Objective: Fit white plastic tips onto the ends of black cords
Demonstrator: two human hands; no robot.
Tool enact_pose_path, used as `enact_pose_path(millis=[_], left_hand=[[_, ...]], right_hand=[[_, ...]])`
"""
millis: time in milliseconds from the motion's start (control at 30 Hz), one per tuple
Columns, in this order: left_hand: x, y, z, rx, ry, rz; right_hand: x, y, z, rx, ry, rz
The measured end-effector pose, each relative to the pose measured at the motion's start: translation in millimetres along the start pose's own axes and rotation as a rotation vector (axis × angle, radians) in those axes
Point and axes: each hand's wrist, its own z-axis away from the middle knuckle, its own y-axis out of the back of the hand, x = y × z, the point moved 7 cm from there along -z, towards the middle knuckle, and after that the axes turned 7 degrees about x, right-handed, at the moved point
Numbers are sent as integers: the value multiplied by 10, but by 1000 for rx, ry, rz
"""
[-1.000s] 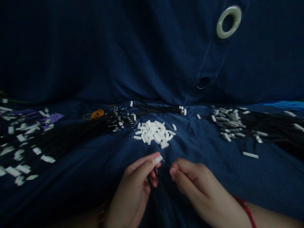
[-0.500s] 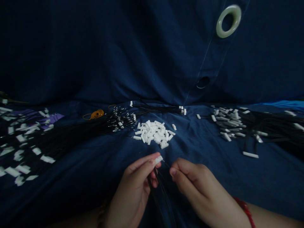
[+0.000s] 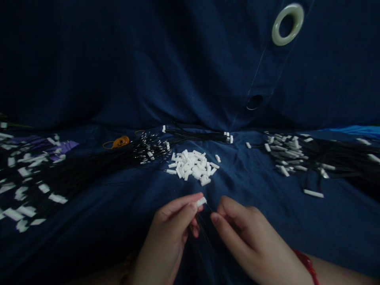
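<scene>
My left hand pinches a small white plastic connector housing between thumb and index finger, its end facing right. Thin black wires hang below that hand. From the right end of the housing a fine wire runs toward my right hand. The right thumb and index finger are slightly parted beside this wire, and no firm grip on it shows. Just beyond both hands lies a pile of loose white connector housings on dark blue cloth.
Black wires with bare metal terminals lie left of the pile. Wires with white connectors spread far left and right. Behind lies a wire bundle. An orange tie coil sits left; blue cloth with a pale ring rises behind.
My right thumb and index finger have parted a little from their pinch on the wire. My left hand has shifted slightly right with the connector housing.
</scene>
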Motion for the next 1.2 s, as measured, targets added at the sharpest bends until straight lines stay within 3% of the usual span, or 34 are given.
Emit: enact_pose_path(millis=[367,467,600,800,933,1200], left_hand=[[48,0,-6,-112,-223,-358],[36,-21,-6,-119,-177,-336],[-11,-34,-31,-112,-33,-135],[0,-45,-53,-143,37,-11],[2,-52,-50,-144,54,2],[-18,-23,-49,-122,29,-80]], right_hand=[[-8,-27,-30,-67,-24,-40],[-23,-13,-28,-66,-14,-18],[-26,51,-71,-38,10,110],[-241,188,38,167,334,260],[-308,149,147,246,446,284],[-255,95,93,91,265,80]])
